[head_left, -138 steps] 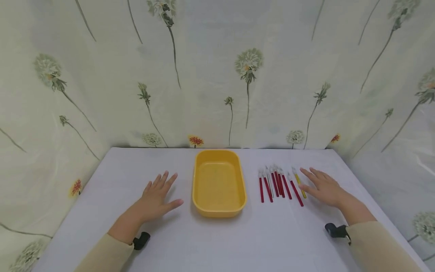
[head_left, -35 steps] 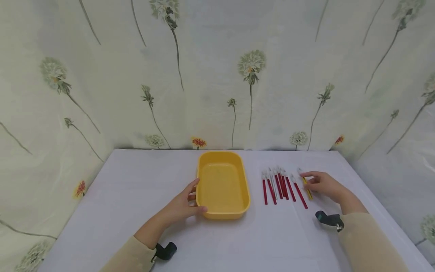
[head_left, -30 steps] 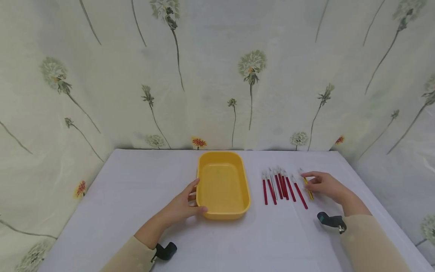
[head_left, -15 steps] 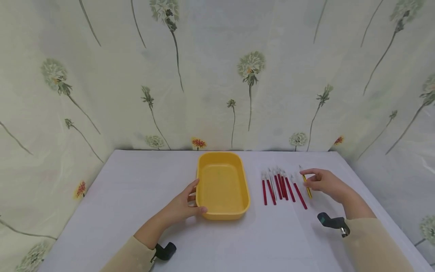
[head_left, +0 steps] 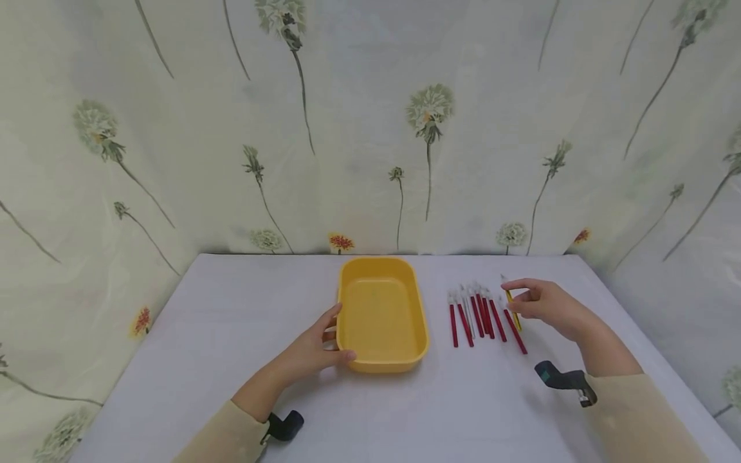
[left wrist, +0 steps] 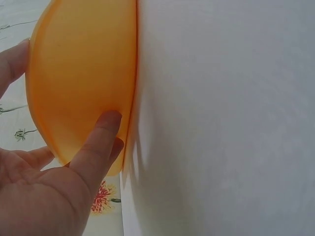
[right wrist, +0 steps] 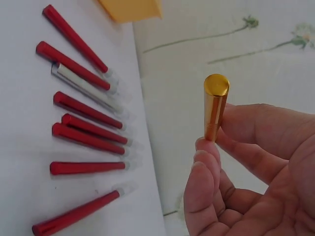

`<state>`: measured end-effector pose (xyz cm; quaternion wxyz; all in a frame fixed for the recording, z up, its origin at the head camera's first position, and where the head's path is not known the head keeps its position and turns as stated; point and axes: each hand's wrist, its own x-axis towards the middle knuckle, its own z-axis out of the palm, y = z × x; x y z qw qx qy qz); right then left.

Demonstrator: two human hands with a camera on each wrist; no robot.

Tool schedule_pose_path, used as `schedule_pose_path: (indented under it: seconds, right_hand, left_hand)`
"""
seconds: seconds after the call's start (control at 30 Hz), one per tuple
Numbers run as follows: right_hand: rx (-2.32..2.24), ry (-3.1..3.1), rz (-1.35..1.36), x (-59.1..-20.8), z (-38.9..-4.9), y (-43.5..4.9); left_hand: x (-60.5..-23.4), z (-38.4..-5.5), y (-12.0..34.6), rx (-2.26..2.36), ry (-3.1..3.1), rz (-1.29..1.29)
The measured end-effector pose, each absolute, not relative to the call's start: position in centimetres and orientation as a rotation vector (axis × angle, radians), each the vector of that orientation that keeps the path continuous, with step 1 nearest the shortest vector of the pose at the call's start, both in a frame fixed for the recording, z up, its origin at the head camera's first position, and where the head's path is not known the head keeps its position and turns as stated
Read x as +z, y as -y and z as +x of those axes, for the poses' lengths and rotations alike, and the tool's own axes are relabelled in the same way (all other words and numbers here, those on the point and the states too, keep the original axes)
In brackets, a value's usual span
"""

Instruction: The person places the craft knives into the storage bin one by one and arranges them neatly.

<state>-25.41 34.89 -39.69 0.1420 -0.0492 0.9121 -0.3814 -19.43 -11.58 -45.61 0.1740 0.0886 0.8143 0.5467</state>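
In the head view my left hand [head_left: 315, 347] holds the near left side of a yellow plastic tray [head_left: 383, 367]. Its thumb lies at the front rim and its fingers spread along the outer wall, as the left wrist view confirms with fingertips on the orange-looking tray wall [left wrist: 81, 73]. My right hand [head_left: 550, 307] pinches a slim gold pen-shaped tool [right wrist: 215, 105] between thumb and fingers, lifted above the table with its flat end facing the wrist camera. Beside it lie several red pen-shaped tools [right wrist: 88, 135] with clear caps, plus a silver one [right wrist: 86, 87] among them.
A white-covered table [head_left: 463, 411] carries everything. Behind it hangs a pale cloth [head_left: 347, 128] printed with dandelions. Each wrist wears a black camera mount, such as the left mount [head_left: 285, 426] in the head view.
Both hands began open and apart; the left took hold of the tray's side. The right pinched the gold tool, lifted it off the table, and has lately shifted slightly left, towards the red ones.
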Motion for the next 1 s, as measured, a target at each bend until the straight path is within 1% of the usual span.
schedule_pose_path:
  seconds: [0.3, 0.47, 0.77, 1.0]
  right_hand:
    - [-1.198, -2.604, -0.182, -38.0, -24.7, -32.1]
    - [-1.257, -2.572, -0.204, -37.8, -24.3, -30.4]
    - [-1.317, -2.556, -0.126, -37.4, -24.4, -26.9]
    - [-1.317, -2.531, -0.124, -37.0, -24.5, -24.7]
  left_hand:
    - [-45.6, -19.4, 11.5, 1.536, -2.325, 0.247]
    - [-45.5, -19.4, 11.5, 1.525, -2.331, 0.249]
    - [-45.6, -19.4, 11.6, 1.509, -2.336, 0.243]
    - [-45.5, -19.4, 11.6, 1.496, -2.341, 0.247]
